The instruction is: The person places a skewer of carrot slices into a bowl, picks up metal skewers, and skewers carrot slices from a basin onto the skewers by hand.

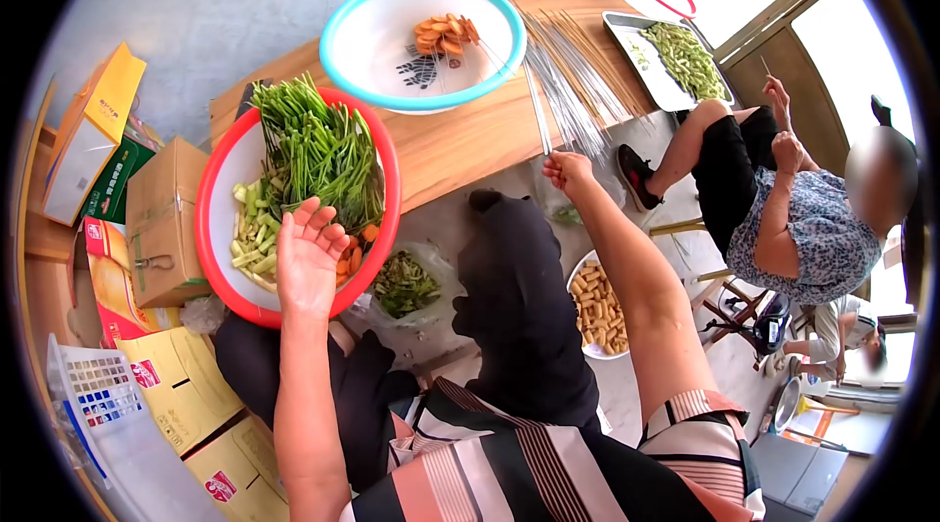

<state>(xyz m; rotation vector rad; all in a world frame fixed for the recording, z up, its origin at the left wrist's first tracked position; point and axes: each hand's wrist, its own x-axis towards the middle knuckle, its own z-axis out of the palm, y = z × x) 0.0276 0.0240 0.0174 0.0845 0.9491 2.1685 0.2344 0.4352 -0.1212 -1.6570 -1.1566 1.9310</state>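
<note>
My left hand [311,262] is palm up with its fingers apart over the front of the red-rimmed bowl [203,218]. Long green stems [323,145], pale green chunks [257,228] and orange slices [370,233] fill that bowl. At the table's edge, my right hand [568,172] pinches the end of a thin metal skewer [539,111]. Many metal skewers [578,106] and wooden sticks [587,52] lie beyond it. A blue-rimmed bowl [343,52] with skewered orange slices [446,34] sits on the wooden table [450,150].
A metal tray [666,89] of green pieces is at the table's far right. A seated person [803,218] works on the right. Below are a bowl of tan pieces [599,311] and a bag of greens [403,285]. Cardboard boxes [166,218] and a white basket [127,434] stand left.
</note>
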